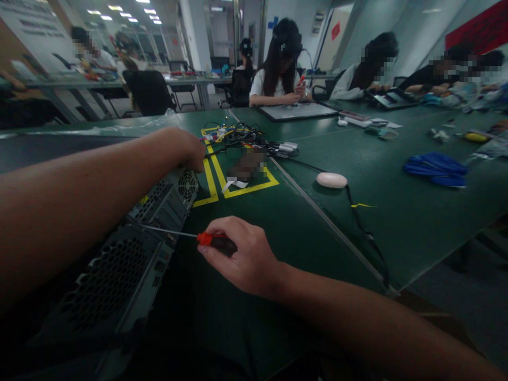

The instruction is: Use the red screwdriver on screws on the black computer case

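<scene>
My right hand is closed round the handle of a screwdriver, red and black with a long thin metal shaft. The shaft points left, and its tip meets the rear panel of a computer case. That case is dark, with honeycomb vents and a round fan grille, and lies at the left. Across it reaches my left arm; my left hand is bent down at the case's far corner, above the fan grille. Its fingers are mostly hidden, so its grip cannot be made out.
Beyond the case, a bundle of cables lies by yellow tape on the green table. A pale oval mouse-like object, a black cord and a blue cloth-like bundle are to the right. Several people sit at the far side.
</scene>
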### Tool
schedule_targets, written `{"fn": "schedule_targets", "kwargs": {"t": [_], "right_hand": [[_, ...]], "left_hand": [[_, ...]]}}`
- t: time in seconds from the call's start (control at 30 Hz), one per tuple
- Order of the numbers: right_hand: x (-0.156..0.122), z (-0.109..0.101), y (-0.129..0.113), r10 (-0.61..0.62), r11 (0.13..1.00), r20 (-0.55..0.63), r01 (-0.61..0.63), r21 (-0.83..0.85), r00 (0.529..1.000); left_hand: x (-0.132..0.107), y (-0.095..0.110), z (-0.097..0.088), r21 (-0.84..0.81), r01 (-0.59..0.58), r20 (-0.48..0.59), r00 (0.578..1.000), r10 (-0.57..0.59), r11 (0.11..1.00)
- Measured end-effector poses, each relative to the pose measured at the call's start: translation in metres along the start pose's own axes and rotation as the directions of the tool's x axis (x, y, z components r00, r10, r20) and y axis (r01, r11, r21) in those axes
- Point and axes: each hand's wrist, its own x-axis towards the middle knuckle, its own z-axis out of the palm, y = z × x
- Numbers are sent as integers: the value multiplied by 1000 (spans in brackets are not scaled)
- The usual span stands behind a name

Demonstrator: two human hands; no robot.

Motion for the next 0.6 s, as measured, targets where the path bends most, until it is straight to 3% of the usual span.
{"fn": "schedule_targets", "kwargs": {"t": [0.17, 0.37, 0.6], "right_hand": [[0, -1, 0, -24, 1000, -19, 24, 17, 1000], [1, -1, -1, -27, 999, -30, 28, 18, 999], [0, -1, 0, -15, 1000, -38, 15, 11, 999]], "left_hand": [[-3, 2, -3, -80, 73, 12, 997, -72, 994], [-5, 2, -4, 96, -12, 38, 999, 9, 995], [1, -2, 0, 85, -42, 33, 999, 39, 995]]}}
